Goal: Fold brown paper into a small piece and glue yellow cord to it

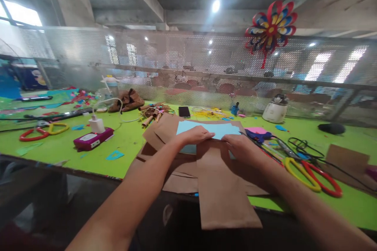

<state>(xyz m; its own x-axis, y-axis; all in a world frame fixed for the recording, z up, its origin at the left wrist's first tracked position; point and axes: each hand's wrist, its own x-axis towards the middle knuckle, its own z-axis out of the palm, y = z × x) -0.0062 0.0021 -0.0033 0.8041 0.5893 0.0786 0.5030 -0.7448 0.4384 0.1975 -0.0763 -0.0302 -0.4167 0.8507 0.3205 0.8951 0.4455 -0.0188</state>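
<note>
A long strip of brown paper (pixel 224 188) hangs toward me over the table's front edge. My left hand (pixel 196 135) is closed at its upper left corner, thumb pointing right. At the upper right corner my right hand (pixel 240 144) is closed too, its fingertips close to the left thumb. Behind and partly beneath the hands lies a light blue sheet of paper (pixel 212 127). Several larger brown paper sheets (pixel 179 184) lie stacked under both. The strip's upper edge is partly covered by my fingers.
Scissors with yellow and red handles (pixel 312 176) lie by my right forearm; another pair of scissors (pixel 44 130) is far left. A purple power strip (pixel 93 139) with a white charger stands left. Behind are a phone (pixel 184 112), rolled brown paper (pixel 153 114) and a white bottle (pixel 275 109).
</note>
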